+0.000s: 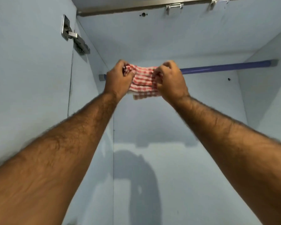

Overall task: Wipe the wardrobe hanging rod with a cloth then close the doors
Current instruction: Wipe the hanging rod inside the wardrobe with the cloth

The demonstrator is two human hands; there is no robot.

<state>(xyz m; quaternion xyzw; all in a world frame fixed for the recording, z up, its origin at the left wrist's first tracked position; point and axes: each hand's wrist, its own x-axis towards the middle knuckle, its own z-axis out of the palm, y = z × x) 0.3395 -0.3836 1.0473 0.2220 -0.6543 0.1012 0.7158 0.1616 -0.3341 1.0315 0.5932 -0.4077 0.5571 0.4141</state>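
A blue hanging rod (224, 67) runs across the inside of a pale blue wardrobe, from a bracket at the left wall to one at the right wall. A red and white checked cloth (143, 82) is draped over the rod's left part and hides it there. My left hand (118, 79) grips the cloth's left end close to the left bracket. My right hand (169, 80) grips its right end. Both arms reach up and forward.
The left door (28, 65) stands open, with a metal hinge (75, 38) joining it to the wardrobe's side wall. The right side wall (269, 88) is close to the rod's right end. A metal rail with two clips (173, 7) runs along the top.
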